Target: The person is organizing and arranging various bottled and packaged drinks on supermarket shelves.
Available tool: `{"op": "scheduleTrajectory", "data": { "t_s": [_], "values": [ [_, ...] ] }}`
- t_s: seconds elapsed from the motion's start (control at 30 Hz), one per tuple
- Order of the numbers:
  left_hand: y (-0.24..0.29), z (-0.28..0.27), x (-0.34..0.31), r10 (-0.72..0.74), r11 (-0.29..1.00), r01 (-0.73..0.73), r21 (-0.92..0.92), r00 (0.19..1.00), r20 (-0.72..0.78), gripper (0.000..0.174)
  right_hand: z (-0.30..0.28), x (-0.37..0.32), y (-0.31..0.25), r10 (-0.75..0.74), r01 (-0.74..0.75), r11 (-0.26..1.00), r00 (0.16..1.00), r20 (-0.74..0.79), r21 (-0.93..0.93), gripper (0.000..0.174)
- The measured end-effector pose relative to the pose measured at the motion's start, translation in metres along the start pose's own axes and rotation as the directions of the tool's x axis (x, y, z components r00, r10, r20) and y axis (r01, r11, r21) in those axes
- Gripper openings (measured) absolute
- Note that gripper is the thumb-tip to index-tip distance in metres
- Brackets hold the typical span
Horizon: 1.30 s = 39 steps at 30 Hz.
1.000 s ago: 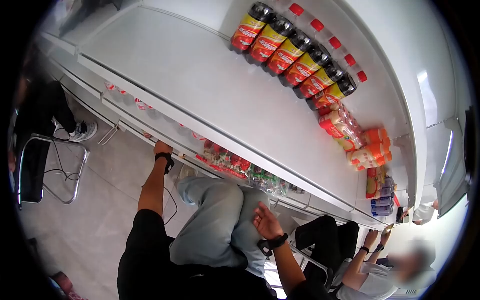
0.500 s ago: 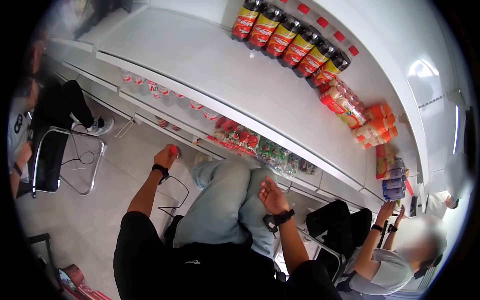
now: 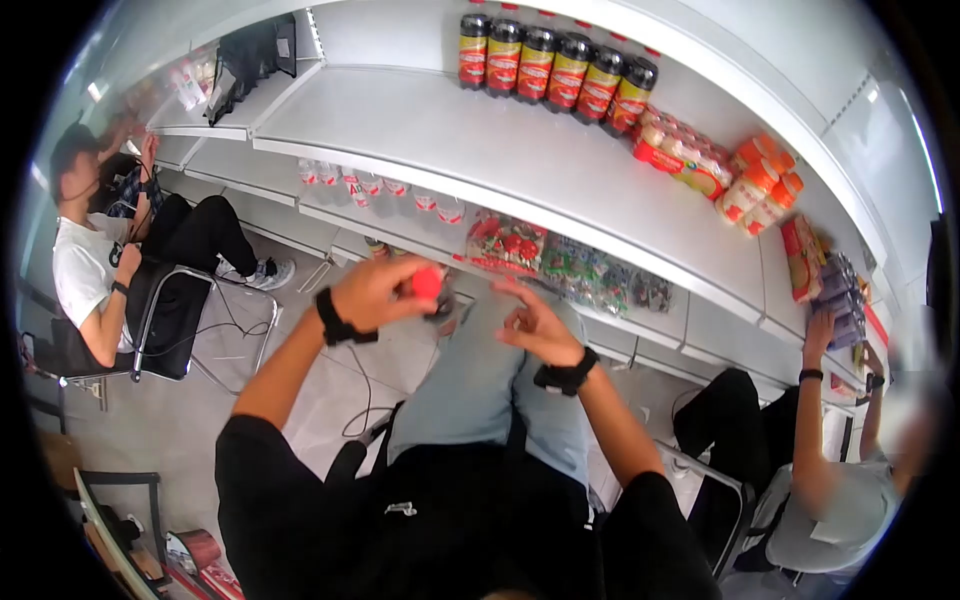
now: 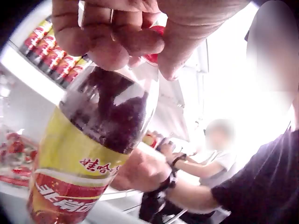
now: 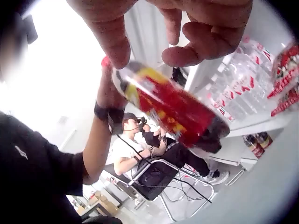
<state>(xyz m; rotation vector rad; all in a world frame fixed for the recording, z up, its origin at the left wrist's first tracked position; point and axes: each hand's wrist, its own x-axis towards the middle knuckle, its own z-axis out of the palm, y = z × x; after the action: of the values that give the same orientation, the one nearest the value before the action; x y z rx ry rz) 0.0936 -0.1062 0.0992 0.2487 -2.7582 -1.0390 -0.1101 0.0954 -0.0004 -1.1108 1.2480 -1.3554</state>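
My left hand (image 3: 378, 296) grips a dark soda bottle by its neck, just under the red cap (image 3: 427, 282). In the left wrist view the bottle (image 4: 77, 161), with its yellow and red label, hangs tilted below the curled fingers of the left hand (image 4: 117, 35). My right hand (image 3: 543, 330) is raised beside it above the knee, fingers spread and loosely bent, holding nothing. From the right wrist the bottle (image 5: 175, 109) appears slanted under the right hand (image 5: 201, 28); whether a fingertip touches it I cannot tell.
A row of similar bottles (image 3: 535, 65) stands on the upper shelf (image 3: 420, 125), with packs of drinks (image 3: 685, 155) beside them. Clear bottles (image 3: 395, 200) and bagged goods (image 3: 505, 243) fill the lower shelf. Seated people (image 3: 85, 235) are at both sides. A cable (image 3: 362, 385) trails below my left hand.
My left hand has come up from beside the lowest shelf with the bottle, closer to my right hand. The right hand is raised a little off the leg. The head view has shifted.
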Motion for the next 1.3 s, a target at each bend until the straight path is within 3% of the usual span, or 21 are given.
{"op": "scheduleTrajectory", "data": {
  "t_s": [0.07,0.1,0.17,0.23,0.3,0.4,0.5,0.53,0.63,0.67,0.73,0.8,0.83,0.97,1.1,1.13,1.23,1.3],
  "values": [
    [0.030,-0.009,0.026,0.099,0.973,-0.096,-0.211,0.995,0.004,0.036,0.005,0.000,-0.024,-0.050,0.050,0.998,0.999,-0.004,-0.047,0.060],
    [0.040,-0.013,0.038,0.179,0.940,-0.175,-0.291,0.984,-0.015,0.035,0.003,0.002,-0.030,-0.134,0.134,0.991,0.991,-0.032,0.020,0.061],
    [0.062,-0.014,0.065,0.190,0.924,-0.190,-0.333,0.981,-0.034,0.036,0.000,0.004,-0.035,-0.286,0.300,0.941,0.952,-0.107,0.158,0.063],
    [0.073,-0.016,0.093,0.159,0.929,-0.146,-0.339,0.987,0.011,0.037,-0.019,0.004,-0.046,-0.328,0.283,0.933,0.922,-0.204,-0.222,0.066],
    [0.082,-0.016,0.121,0.128,0.920,-0.093,-0.382,0.989,0.068,0.038,-0.032,0.005,-0.058,-0.327,0.183,0.876,0.905,-0.271,-0.446,0.067],
    [0.087,-0.020,0.157,0.233,0.942,-0.204,-0.266,0.969,0.083,0.039,-0.047,0.007,-0.077,-0.284,0.070,0.861,0.888,-0.362,-0.504,0.067],
    [0.083,-0.028,0.189,0.284,0.921,-0.242,-0.305,0.954,0.101,0.041,-0.070,0.023,-0.067,-0.459,0.152,0.815,0.758,-0.463,-0.559,0.067],
    [0.080,-0.027,0.194,0.257,0.882,-0.221,-0.415,0.966,0.030,0.041,-0.074,0.030,-0.069,-0.542,0.205,0.785,0.685,-0.487,-0.585,0.067],
    [0.040,-0.006,0.219,0.227,0.781,-0.290,-0.553,0.957,-0.181,0.043,-0.090,0.043,-0.072,-0.411,0.203,0.902,0.678,-0.610,-0.382,0.064],
    [0.026,0.006,0.224,0.173,0.784,-0.247,-0.570,0.968,-0.182,0.046,-0.094,0.047,-0.072,-0.392,0.225,0.916,0.675,-0.625,-0.332,0.064],
    [-0.005,0.037,0.233,0.243,0.843,-0.312,-0.439,0.948,-0.206,0.054,-0.103,0.057,-0.073,-0.356,0.268,0.935,0.680,-0.642,-0.235,0.062],
    [-0.012,0.052,0.235,0.185,0.851,-0.158,-0.500,0.983,0.004,0.066,-0.114,0.065,-0.070,-0.438,0.306,0.899,0.675,-0.594,-0.315,0.062],
    [-0.010,0.055,0.234,0.231,0.846,-0.186,-0.500,0.972,0.029,0.061,-0.117,0.068,-0.075,-0.477,0.324,0.877,0.672,-0.567,-0.354,0.061],
    [-0.022,0.071,0.256,0.252,0.789,-0.247,-0.563,0.965,-0.070,0.065,-0.139,0.082,-0.076,-0.508,0.237,0.819,0.724,-0.467,-0.523,0.064],
    [-0.032,0.079,0.274,0.180,0.786,-0.215,-0.580,0.976,-0.119,0.067,-0.153,0.098,-0.070,-0.477,0.174,0.839,0.692,-0.542,-0.516,0.067],
    [-0.035,0.081,0.281,0.153,0.839,-0.185,-0.511,0.983,-0.105,0.069,-0.155,0.101,-0.070,-0.444,0.165,0.869,0.676,-0.588,-0.467,0.064],
    [-0.043,0.091,0.301,0.127,0.755,-0.187,-0.629,0.982,-0.140,0.067,-0.167,0.114,-0.067,-0.322,0.088,0.932,0.648,-0.691,-0.352,0.059],
    [-0.052,0.096,0.318,0.054,0.658,-0.145,-0.739,0.988,-0.146,0.055,-0.180,0.124,-0.061,-0.256,0.069,0.961,0.597,-0.760,-0.269,0.051]
  ]
}}
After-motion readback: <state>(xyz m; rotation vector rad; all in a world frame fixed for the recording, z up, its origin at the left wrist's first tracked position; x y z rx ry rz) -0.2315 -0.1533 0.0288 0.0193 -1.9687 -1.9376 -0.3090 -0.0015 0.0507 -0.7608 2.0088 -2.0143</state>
